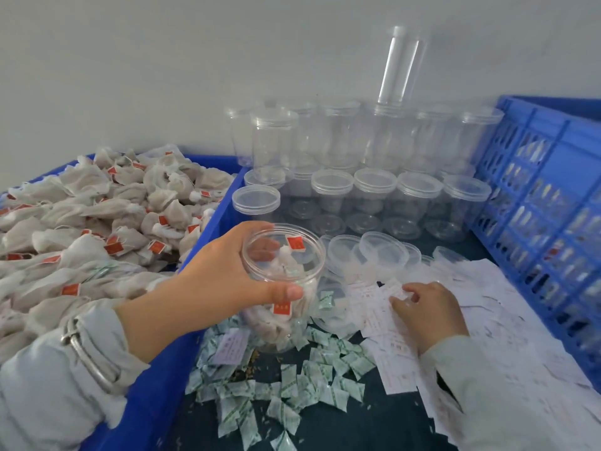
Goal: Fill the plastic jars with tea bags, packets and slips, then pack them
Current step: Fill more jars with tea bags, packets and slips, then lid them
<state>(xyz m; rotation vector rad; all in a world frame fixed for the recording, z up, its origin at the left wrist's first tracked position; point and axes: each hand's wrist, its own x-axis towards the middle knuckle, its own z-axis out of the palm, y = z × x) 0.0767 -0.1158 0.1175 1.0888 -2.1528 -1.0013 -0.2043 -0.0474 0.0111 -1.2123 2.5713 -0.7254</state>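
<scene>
My left hand (224, 271) grips the rim of an open clear plastic jar (286, 288) that stands on the dark table and holds several tea bags with red tags. My right hand (426, 307) rests on a spread of white paper slips (481, 320), with its fingertips pinching the edge of one slip. Small green-and-white packets (292, 385) lie scattered in front of the jar. A heap of tea bags (81, 229) fills the blue bin (208, 222) at the left.
Empty lidded jars (374, 193) stand in stacked rows at the back, one tall jar on top. Loose clear lids (374, 252) lie behind the slips. A blue perforated crate (546, 222) walls off the right side. A grey wall rises behind.
</scene>
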